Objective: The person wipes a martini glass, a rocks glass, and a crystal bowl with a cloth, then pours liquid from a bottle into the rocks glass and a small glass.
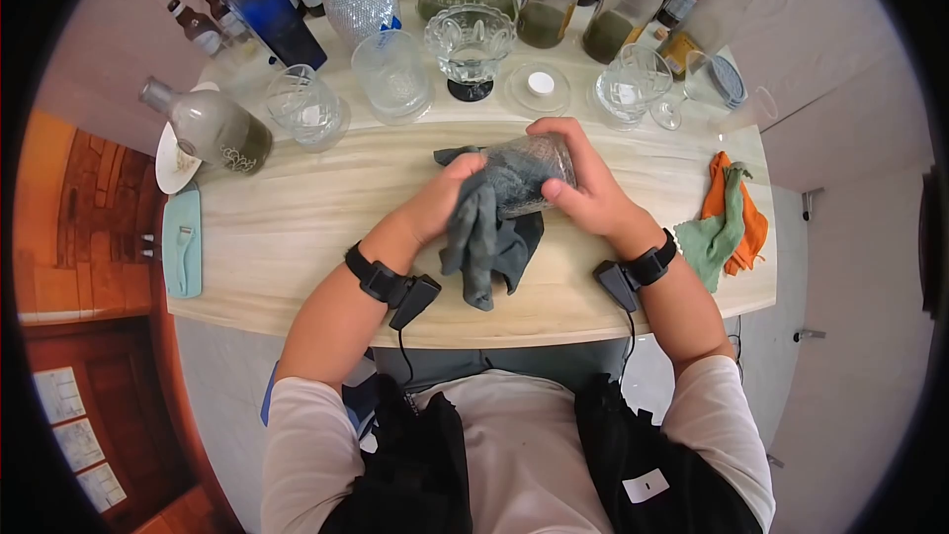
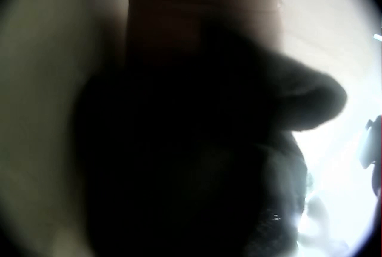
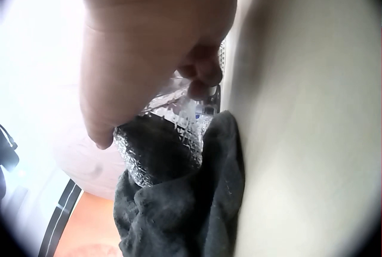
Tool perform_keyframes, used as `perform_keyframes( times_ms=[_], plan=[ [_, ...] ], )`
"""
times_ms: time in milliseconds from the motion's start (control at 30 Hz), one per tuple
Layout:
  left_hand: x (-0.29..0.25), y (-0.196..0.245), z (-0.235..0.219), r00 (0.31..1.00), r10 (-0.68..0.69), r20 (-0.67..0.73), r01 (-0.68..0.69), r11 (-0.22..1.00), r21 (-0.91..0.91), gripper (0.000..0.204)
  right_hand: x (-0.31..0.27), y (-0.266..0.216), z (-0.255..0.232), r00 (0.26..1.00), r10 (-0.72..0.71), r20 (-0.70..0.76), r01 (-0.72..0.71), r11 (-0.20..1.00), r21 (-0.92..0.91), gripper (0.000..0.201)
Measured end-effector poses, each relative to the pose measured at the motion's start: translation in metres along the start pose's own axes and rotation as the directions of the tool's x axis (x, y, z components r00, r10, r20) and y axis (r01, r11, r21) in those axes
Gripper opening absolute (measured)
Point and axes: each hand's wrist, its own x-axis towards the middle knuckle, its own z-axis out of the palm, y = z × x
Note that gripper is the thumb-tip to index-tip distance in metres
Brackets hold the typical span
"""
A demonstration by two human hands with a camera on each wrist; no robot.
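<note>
A textured clear drinking glass lies tilted on its side in the air between both hands, over the middle of the table. My right hand grips it round its right end, thumb in front and fingers behind. From the left, my left hand holds a dark grey cloth at the glass's other end. Part of the cloth shows dark through the glass wall, and the rest hangs below. In the right wrist view the cloth bunches round the end of the glass. The left wrist view is mostly dark.
Across the table's back stand a cut-glass goblet, tumblers and several bottles. A round-bodied bottle leans at left, near a teal case. Green and orange cloths lie at right.
</note>
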Motion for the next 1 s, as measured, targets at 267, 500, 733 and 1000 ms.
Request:
perform_keyframes(
  times_ms=[267, 500, 733, 1000],
  plan=[
    [0.008, -0.003, -0.005, 0.970, 0.117, 0.212, -0.177, 0.940, 0.292, 0.029, 0.003, 0.008, -0.005, 0.995, 0.093, 0.029, -0.093, 0.996, 0.016, 0.060],
    [0.005, 0.002, -0.003, 0.993, 0.116, -0.005, -0.116, 0.993, 0.013, 0.031, 0.003, 0.003, -0.001, 0.998, 0.007, 0.055, -0.011, 0.997, 0.074, 0.078],
    [-0.004, 0.008, 0.001, 0.990, 0.140, 0.008, -0.136, 0.975, -0.175, 0.035, 0.001, 0.007, 0.001, 0.999, -0.014, 0.035, 0.011, 0.996, 0.089, 0.079],
    [-0.009, 0.012, 0.008, 0.994, 0.113, -0.008, -0.112, 0.993, 0.030, 0.033, 0.002, 0.012, -0.003, 0.994, -0.100, 0.032, 0.103, 0.989, -0.103, 0.068]
  ],
)
